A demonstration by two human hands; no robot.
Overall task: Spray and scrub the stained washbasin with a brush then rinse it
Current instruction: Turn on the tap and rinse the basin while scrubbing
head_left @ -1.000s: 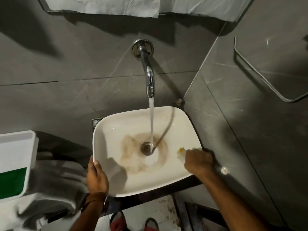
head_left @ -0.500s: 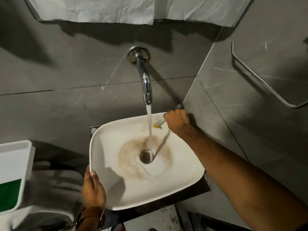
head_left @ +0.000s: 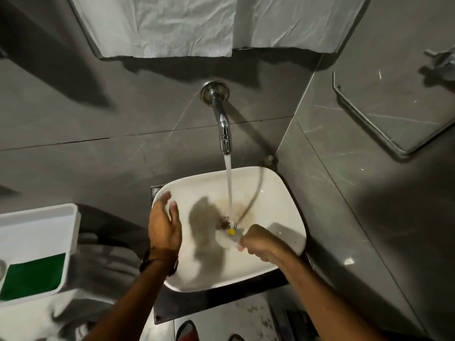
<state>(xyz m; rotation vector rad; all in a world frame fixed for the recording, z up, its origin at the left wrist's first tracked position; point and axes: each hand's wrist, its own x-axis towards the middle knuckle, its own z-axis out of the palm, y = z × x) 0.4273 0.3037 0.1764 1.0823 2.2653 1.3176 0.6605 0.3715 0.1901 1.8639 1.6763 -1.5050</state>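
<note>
Above the left rim of the white washbasin (head_left: 283, 193) the left hand (head_left: 163, 223) is held open, with the fingers spread and slightly curled and the palm turned toward the bowl; it holds nothing, and whether it touches the rim I cannot tell. Inside the bowl, at the near right side, the right hand (head_left: 257, 243) is closed around the handle of a brush (head_left: 231, 233), whose pale head with a yellow spot lies just beside the drain (head_left: 225, 223). Water (head_left: 229, 188) runs in a straight stream from the chrome tap (head_left: 222, 124) on the grey wall and falls near the drain. Brown stain remains around the drain. A white and green box (head_left: 37, 254) stands to the left, well apart from the washbasin. The picture is blurred around both hands.
</note>
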